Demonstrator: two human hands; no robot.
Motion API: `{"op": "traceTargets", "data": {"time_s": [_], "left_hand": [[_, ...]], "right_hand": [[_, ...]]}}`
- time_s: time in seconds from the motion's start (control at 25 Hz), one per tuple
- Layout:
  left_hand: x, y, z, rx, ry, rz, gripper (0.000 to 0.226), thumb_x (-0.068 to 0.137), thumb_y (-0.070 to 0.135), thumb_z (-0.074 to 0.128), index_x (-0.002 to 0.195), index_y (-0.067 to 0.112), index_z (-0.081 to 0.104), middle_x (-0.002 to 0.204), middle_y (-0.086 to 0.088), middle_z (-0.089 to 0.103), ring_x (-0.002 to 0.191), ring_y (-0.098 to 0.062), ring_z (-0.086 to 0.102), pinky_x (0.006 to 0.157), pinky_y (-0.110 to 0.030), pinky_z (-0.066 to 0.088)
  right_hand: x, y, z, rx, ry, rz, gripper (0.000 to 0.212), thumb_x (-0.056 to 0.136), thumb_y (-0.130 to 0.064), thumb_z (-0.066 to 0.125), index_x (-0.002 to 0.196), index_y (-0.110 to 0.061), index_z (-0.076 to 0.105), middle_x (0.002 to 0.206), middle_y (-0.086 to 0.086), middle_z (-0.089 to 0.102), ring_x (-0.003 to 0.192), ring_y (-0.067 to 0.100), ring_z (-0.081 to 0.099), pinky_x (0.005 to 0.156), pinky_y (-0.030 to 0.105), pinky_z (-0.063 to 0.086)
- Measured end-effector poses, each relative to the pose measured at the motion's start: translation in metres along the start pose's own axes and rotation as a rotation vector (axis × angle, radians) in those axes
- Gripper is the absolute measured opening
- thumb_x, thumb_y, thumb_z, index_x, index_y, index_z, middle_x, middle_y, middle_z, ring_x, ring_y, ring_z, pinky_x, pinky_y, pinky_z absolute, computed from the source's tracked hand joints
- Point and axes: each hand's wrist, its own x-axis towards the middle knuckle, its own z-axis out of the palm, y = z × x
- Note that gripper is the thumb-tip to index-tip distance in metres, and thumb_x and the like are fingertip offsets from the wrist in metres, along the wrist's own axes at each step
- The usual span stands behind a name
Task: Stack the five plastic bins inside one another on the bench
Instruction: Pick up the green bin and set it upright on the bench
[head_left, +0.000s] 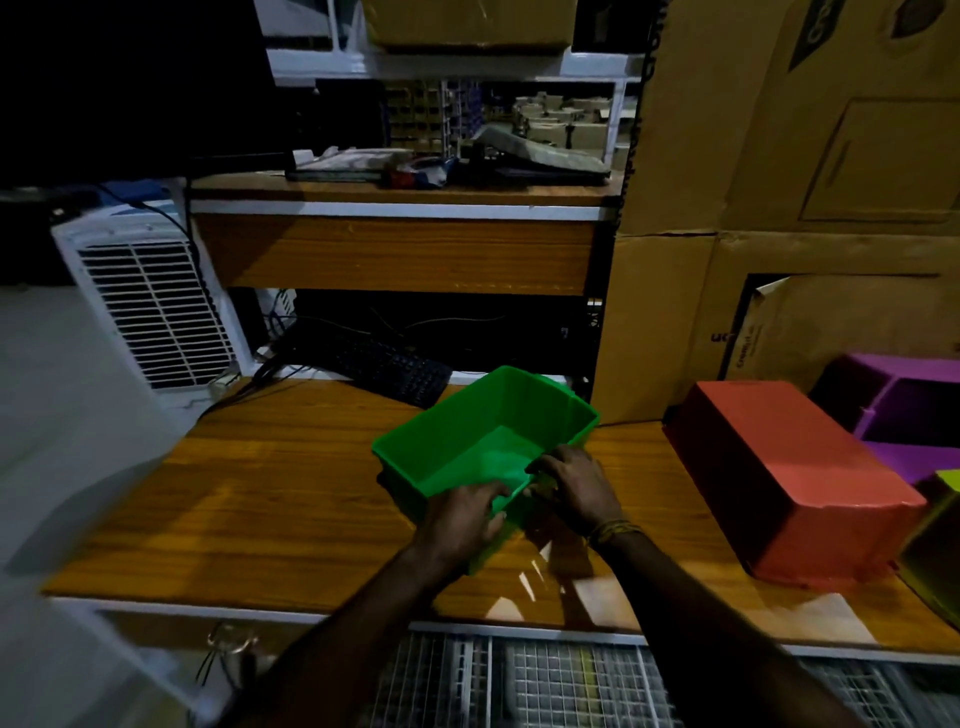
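Green bin (483, 441) sits mid-tabletop (260, 493), open side up; both hands grip its near rim, left hand (462, 514) at 7 o'clock, right hand (576, 488) at 5 (carton (769, 332) print unreadable).

arms: bare, no sleeves; right wrist: yellowish thread band (613, 530); hands: ungloved

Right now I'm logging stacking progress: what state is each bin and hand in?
Green plastic bin: upright, open side up, empty, on the wooden bench.
Red plastic bin: upside down, on the bench.
Purple plastic bin: lying on its side.
Left hand: grips the green bin's near rim.
Right hand: grips the same rim.
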Motion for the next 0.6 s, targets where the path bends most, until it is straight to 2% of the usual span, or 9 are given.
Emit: {"op": "traceTargets", "data": {"time_s": [0.16, 0.28, 0.36, 0.44, 0.52, 0.6], "left_hand": [[-0.014, -0.027, -0.017, 0.229, 0.082, 0.018, 0.031, 0.085, 0.03, 0.058, 0.115, 0.031, 0.062, 0.105, 0.002, 0.071, 0.097, -0.024, 0.066, 0.079, -0.034, 0.049], [-0.026, -0.043, -0.025, 0.417, 0.142, -0.196, 0.033, 0.074, 0.022, 0.069, 0.105, 0.031, 0.064, 0.101, 0.003, 0.067, 0.097, -0.024, 0.058, 0.081, -0.037, 0.045], [-0.03, -0.049, -0.027, 0.38, 0.152, -0.329, 0.035, 0.078, 0.017, 0.067, 0.11, 0.03, 0.061, 0.11, -0.002, 0.058, 0.101, -0.026, 0.054, 0.083, -0.039, 0.047], [-0.026, -0.046, -0.025, 0.244, 0.134, -0.4, 0.034, 0.091, 0.016, 0.055, 0.123, 0.027, 0.055, 0.117, -0.007, 0.052, 0.102, -0.03, 0.057, 0.081, -0.04, 0.05], [-0.019, -0.033, -0.017, 0.154, 0.086, -0.404, 0.038, 0.096, 0.021, 0.047, 0.134, 0.029, 0.049, 0.119, -0.008, 0.052, 0.1, -0.032, 0.062, 0.081, -0.04, 0.051], [-0.016, -0.017, -0.01, 0.137, 0.075, -0.388, 0.037, 0.098, 0.029, 0.043, 0.134, 0.03, 0.051, 0.121, -0.009, 0.051, 0.1, -0.033, 0.063, 0.085, -0.04, 0.051]], "right_hand": [[0.008, -0.007, -0.001, -0.03, -0.013, 0.008, 0.029, 0.095, -0.036, 0.054, 0.121, -0.027, 0.062, 0.12, 0.008, 0.057, 0.116, 0.03, 0.049, 0.093, 0.039, 0.037], [0.015, -0.033, 0.001, 0.005, -0.053, -0.077, 0.027, 0.095, -0.03, 0.054, 0.118, -0.022, 0.066, 0.117, 0.011, 0.062, 0.108, 0.032, 0.056, 0.086, 0.041, 0.046], [0.017, -0.049, 0.004, 0.079, -0.109, -0.109, 0.025, 0.094, -0.027, 0.056, 0.114, -0.021, 0.068, 0.116, 0.012, 0.065, 0.105, 0.032, 0.06, 0.085, 0.041, 0.051], [0.017, -0.056, 0.006, 0.143, -0.127, -0.077, 0.023, 0.092, -0.027, 0.058, 0.112, -0.021, 0.069, 0.113, 0.01, 0.067, 0.101, 0.029, 0.064, 0.084, 0.041, 0.053], [0.015, -0.059, 0.006, 0.247, -0.113, 0.002, 0.021, 0.09, -0.024, 0.062, 0.108, -0.021, 0.071, 0.107, 0.008, 0.072, 0.096, 0.024, 0.068, 0.082, 0.041, 0.056], [0.012, -0.063, 0.007, 0.319, -0.091, 0.025, 0.02, 0.088, -0.02, 0.064, 0.105, -0.018, 0.073, 0.104, 0.008, 0.075, 0.095, 0.022, 0.07, 0.084, 0.041, 0.056]]}}
